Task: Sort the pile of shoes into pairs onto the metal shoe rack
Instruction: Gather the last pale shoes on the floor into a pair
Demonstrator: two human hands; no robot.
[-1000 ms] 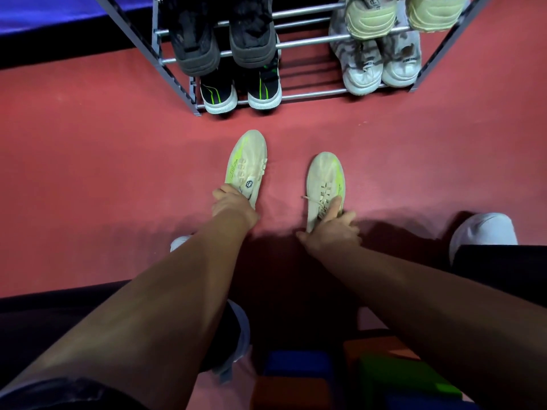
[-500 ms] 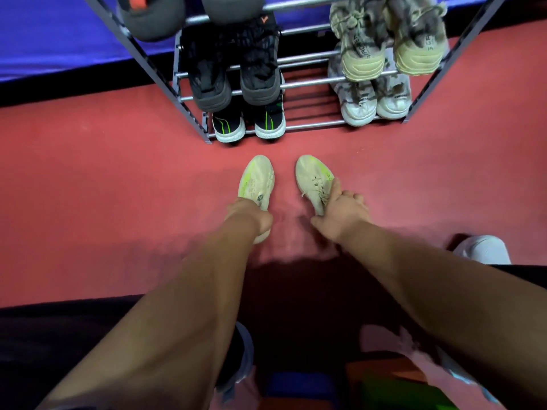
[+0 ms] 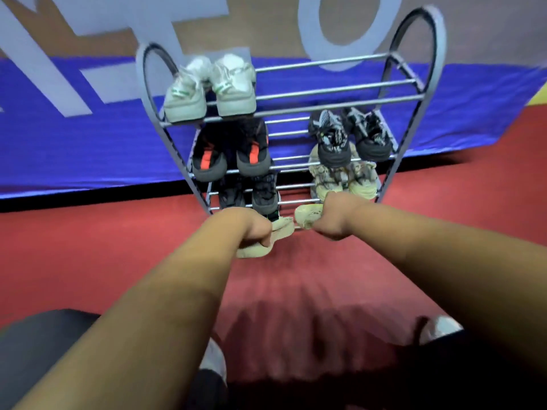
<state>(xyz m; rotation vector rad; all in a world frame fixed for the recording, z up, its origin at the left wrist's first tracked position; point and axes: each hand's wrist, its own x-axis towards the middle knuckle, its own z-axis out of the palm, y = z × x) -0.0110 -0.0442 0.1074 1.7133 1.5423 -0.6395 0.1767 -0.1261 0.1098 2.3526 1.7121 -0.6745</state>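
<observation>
Nearest, two bare forearms are reaching out over the red floor (image 3: 88, 261). The left hand (image 3: 248, 229) is gripping one pale shoe (image 3: 260, 247) from above, fingers curled over it; the right hand (image 3: 334, 220) is clamped on the matching pale shoe (image 3: 307, 217). Both shoes are hanging just off the floor, close to the front bottom edge of the metal shoe rack (image 3: 429, 54).

Beyond them the rack is filling up. On its lower shelves a dark pair (image 3: 263, 193) is sitting at the left end and a beige pair (image 3: 343, 179) at the right end. Above those, a black pair with red stripes (image 3: 231, 155) is standing at the left and a black-and-grey pair (image 3: 352, 137) at the right. On the top shelf a white pair (image 3: 210, 90) is occupying the left end — the right half of it is lying bare. Behind it a blue banner (image 3: 74, 143) is hanging.

The sorting is looking nearly done: no loose pile is showing, and this pale pair appears to be among the last, probably bound for the open top-right space.

Compared with half a second ago, the pale shoes are no longer lying flat on the floor under the hands — they are lifted and carried closer to the rack, and the view is tilting up to take in the top shelf.
</observation>
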